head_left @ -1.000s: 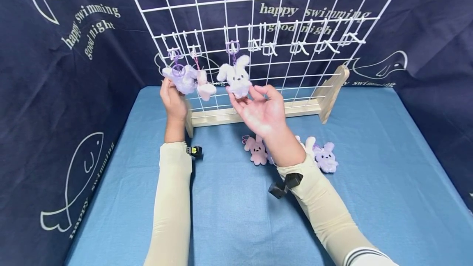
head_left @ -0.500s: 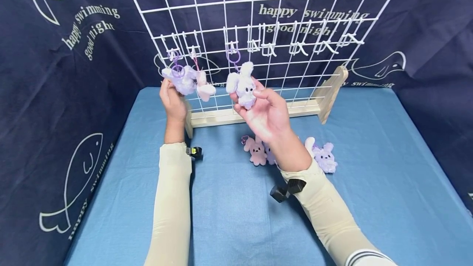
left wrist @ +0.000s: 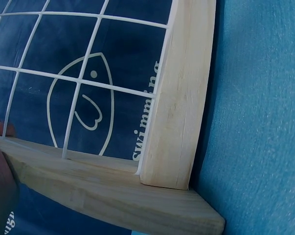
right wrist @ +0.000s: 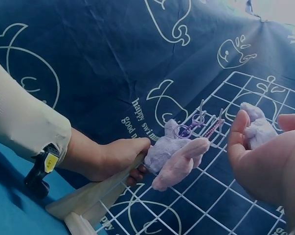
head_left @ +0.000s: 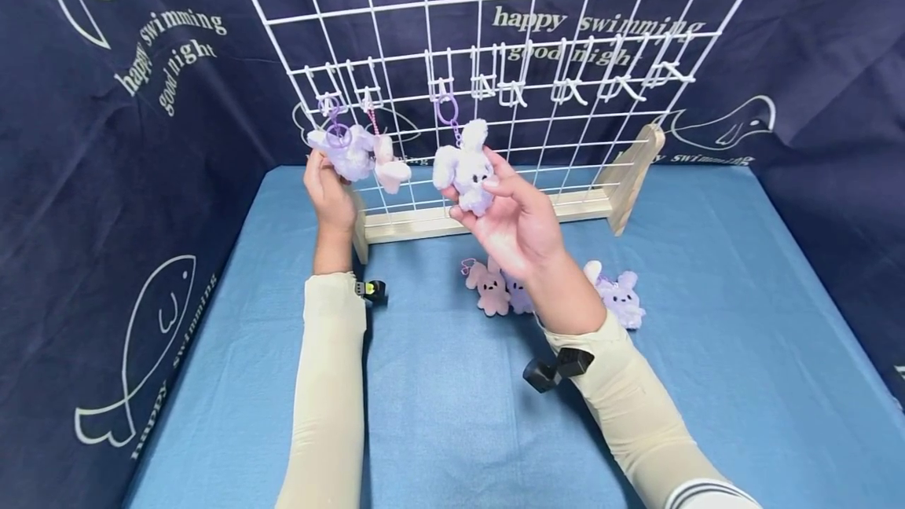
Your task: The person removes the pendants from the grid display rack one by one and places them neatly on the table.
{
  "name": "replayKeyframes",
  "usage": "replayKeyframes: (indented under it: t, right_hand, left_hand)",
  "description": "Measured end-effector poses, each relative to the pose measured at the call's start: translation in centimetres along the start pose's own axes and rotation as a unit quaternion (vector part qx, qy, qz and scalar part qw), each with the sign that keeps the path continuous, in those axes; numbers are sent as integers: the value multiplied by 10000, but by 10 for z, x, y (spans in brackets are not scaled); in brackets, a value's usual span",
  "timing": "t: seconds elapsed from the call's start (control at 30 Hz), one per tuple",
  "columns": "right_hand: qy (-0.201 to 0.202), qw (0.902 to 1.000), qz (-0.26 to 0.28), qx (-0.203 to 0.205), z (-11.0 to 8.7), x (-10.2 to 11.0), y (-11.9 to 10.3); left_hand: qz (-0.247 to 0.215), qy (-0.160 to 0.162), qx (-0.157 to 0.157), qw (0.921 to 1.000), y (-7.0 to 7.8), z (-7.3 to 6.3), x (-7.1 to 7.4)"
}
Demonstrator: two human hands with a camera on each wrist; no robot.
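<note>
A lilac plush bunny keychain (head_left: 472, 175) is pinched between the thumb and fingers of my right hand (head_left: 519, 218). Its purple ring (head_left: 447, 108) overlaps a white hook (head_left: 441, 86) on the wire grid; whether it is looped over the hook is hard to tell. Farther left hang another lilac plush keychain (head_left: 349, 154) and a pink one (head_left: 390, 167). Behind that lilac plush, my left hand (head_left: 334, 199) grips the wooden end of the grid's stand, as the right wrist view shows the hand (right wrist: 115, 156) around the wooden upright (right wrist: 96, 200).
Several white hooks (head_left: 569, 91) line the grid to the right. A pink plush bunny (head_left: 491, 289) and a lilac one (head_left: 519, 295) lie on the blue cloth (head_left: 438, 383), partly behind my right forearm. Another lilac plush (head_left: 622, 301) lies to its right. The stand's right wooden foot (head_left: 632, 179) juts forward.
My right hand has drawn the lilac plush bunny down and slightly right, its thumb now over the front. The purple ring has dropped lower at the hook. My left hand stays put.
</note>
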State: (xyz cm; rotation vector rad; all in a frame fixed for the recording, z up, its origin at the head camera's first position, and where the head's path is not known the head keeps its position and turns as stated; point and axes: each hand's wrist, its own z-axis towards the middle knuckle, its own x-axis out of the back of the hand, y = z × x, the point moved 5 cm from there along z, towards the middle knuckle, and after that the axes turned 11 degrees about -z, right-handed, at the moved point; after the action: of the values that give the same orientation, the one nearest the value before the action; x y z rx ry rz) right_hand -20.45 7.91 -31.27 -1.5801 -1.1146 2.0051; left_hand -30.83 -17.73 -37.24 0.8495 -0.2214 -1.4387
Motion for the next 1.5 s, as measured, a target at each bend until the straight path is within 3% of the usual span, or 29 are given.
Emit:
replayKeyframes:
  t: [0.27, 0.53, 0.77, 1.0, 1.5]
  right_hand:
    - [55, 9990, -413, 127, -6, 1, -6]
    - [28, 9981, -591, 144, -11, 0, -8]
    - [-46, 9964, -747, 394, -14, -4, -11]
    - [-163, 9897, -1320, 528, -15, -2, -10]
    - [-154, 9810, -1830, 626, -15, -3, -5]
  left_hand:
    - [45, 78, 161, 9998, -2, -1, 1]
    - [73, -31, -79, 9999, -3, -2, 3]
    - [16, -75, 7, 10000, -4, 0, -1]
    - [51, 38, -30, 10000, -3, 1, 0]
    - [65, 173, 265, 9995, -3, 1, 1]
